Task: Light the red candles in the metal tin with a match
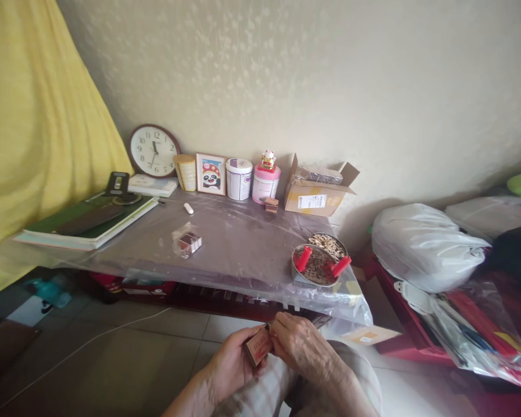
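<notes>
Over my lap, my left hand [232, 362] is closed around a small brown matchbox [259, 346] with red print on its face. My right hand [301, 341] meets the box at its upper right end, fingers bent and pressed together on it. A small dark bit shows there between the fingers and the box; whether the fingers also pinch a match is hidden. On the low table ahead sits a round tin [316, 266] of dark grains with two red candles [304, 259] standing in it. Behind it is a bowl of matchsticks [330, 243].
On the plastic-covered table [238, 243] lie a wrapped pack of matchboxes [189, 243], a white stick [188, 208] and a green book [91, 223]. Along the wall stand a clock [155, 152], tubs [239, 179] and an open carton [315, 194]. White bags [425, 243] fill the right side.
</notes>
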A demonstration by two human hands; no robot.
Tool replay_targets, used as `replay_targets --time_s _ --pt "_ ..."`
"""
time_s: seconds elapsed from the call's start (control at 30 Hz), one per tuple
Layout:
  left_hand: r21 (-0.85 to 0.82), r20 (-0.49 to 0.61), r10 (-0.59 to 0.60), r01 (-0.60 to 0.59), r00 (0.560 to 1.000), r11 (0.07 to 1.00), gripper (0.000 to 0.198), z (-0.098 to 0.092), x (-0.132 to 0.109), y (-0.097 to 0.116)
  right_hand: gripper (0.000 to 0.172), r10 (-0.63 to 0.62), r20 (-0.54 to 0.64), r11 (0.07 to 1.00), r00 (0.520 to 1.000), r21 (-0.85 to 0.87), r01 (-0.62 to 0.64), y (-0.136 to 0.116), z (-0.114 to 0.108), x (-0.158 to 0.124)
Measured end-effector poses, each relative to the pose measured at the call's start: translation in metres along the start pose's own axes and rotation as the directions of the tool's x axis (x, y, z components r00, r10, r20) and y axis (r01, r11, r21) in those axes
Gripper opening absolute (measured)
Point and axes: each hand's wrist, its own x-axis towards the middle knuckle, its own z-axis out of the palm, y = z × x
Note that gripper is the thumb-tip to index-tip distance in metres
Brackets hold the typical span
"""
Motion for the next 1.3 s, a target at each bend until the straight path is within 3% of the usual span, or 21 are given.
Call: replay_targets --time_s 0.2,0.47,0.6,0.83,1.03,1.17,1.3 --pt "0.035 0.047 -0.008 0.006 0.999 0.999 0.026 0.000 -0.001 0.000 0.031 0.004 0.032 0.995 0.999 0.102 -0.008 0.001 -0.008 0.000" --pt "0.030 0.022 -0.040 0.039 0.999 0.999 0.024 -0.003 0.002 -0.003 0.026 0.000 0.045 1.000 0.999 0.031 -0.002 0.001 -0.003 0.000" --pt "0.031 0.019 0.009 -0.010 1.000 0.999 0.019 -0.001 0.001 -0.002 0.025 0.036 0.043 0.999 0.998 0.031 -0.037 0.001 -0.005 0.000" --pt "0.069 0.049 0.087 -0.091 0.995 0.993 0.039 0.004 -0.004 0.003 0.024 0.159 -0.005 0.940 0.987 0.305 -0.150 0.010 -0.014 -0.006" --pt "0.053 -0.001 0.140 -0.140 0.990 0.989 0.038 0.008 -0.007 0.006 0.021 0.252 -0.098 0.813 0.963 0.560 -0.156 0.018 -0.014 -0.012" --pt "0.044 -0.031 0.218 -0.216 0.976 0.975 0.032 0.014 -0.009 0.007 0.021 0.313 -0.155 0.755 0.937 0.639 -0.146 0.015 -0.011 -0.014" --pt "0.036 -0.049 0.269 -0.268 0.962 0.963 0.028 0.019 -0.012 0.009 0.020 0.321 -0.251 0.765 0.913 0.637 -0.094 0.011 -0.006 -0.015"
